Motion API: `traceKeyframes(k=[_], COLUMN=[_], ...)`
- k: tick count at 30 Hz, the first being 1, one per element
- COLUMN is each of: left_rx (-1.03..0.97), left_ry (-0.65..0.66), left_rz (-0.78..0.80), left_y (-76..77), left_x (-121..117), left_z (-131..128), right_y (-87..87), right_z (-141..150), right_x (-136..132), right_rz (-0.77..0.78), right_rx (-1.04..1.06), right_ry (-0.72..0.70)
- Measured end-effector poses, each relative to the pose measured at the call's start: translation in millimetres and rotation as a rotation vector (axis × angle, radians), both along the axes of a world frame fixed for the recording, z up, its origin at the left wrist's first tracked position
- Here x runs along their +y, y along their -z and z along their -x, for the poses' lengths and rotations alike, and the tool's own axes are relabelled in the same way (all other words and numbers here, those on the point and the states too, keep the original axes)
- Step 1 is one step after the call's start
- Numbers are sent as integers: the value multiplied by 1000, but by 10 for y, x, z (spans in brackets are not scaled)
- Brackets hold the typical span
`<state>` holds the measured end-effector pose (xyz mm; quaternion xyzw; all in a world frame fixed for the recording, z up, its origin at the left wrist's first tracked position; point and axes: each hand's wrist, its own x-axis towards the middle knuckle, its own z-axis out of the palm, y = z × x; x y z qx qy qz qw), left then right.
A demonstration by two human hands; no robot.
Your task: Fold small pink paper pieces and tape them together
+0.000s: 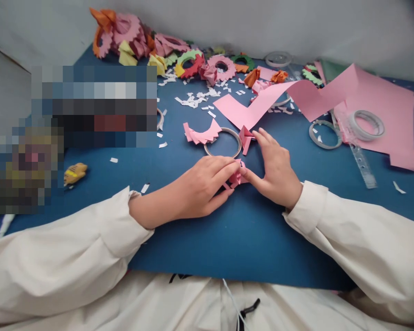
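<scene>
My left hand [207, 184] is closed over a small folded pink paper piece [235, 178] on the blue table, its fingers covering much of it. My right hand [276, 168] has thumb and fingers spread; the thumb tip touches that piece's right side. At the right fingertips stands another folded pink paper piece [245, 140]. Just beyond my left hand lies a tape roll [207, 149], seen as a thin ring. A curved chain of interlocked pink paper pieces [200, 134] rests against the ring's upper left.
Pink paper sheets [382, 105] cover the right, with a clear tape roll [367, 125], another tape ring [325, 134] and a transparent ruler [364, 168]. Folded paper rings [224, 68] and white scraps [193, 99] lie at the back. A small yellow figure [75, 174] sits left; a blurred patch hides that side.
</scene>
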<state>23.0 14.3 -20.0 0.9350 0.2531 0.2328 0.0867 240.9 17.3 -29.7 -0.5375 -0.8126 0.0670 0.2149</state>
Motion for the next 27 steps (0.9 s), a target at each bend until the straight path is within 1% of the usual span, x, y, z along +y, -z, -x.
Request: traceKeyframes(k=[2, 5, 12, 14, 16, 17, 19, 22, 24, 27], left_rx=[4, 7, 58, 23, -3, -2, 12, 28, 30, -6], left_ry=[-3, -29, -97, -103, -80, -57, 13, 117, 127, 68], left_rz=[-13, -15, 85, 141, 194, 210, 214, 155, 113, 15], left_y=[12, 39, 58, 53, 44, 40, 36, 52, 78, 133], left_x=[-26, -63, -270, -307, -315, -311, -297, -275, -257, -192], left_z=[-28, -73, -199, -215, -214, -211, -211, -253, -308, -397], right_y=[0, 4, -21, -23, -8, 5, 35, 53, 36, -9], right_z=[4, 10, 24, 16, 2, -4, -14, -23, -31, -48], right_x=[11, 22, -26, -21, 14, 41, 104, 177, 189, 157], right_rz=[41, 49, -94, -139, -169, -159, -83, 63, 99, 92], right_rx=[-27, -30, 121, 201, 274, 296, 308, 325, 356, 430], right_ry=[0, -26, -75, -56, -2, 17, 24, -37, -69, -72])
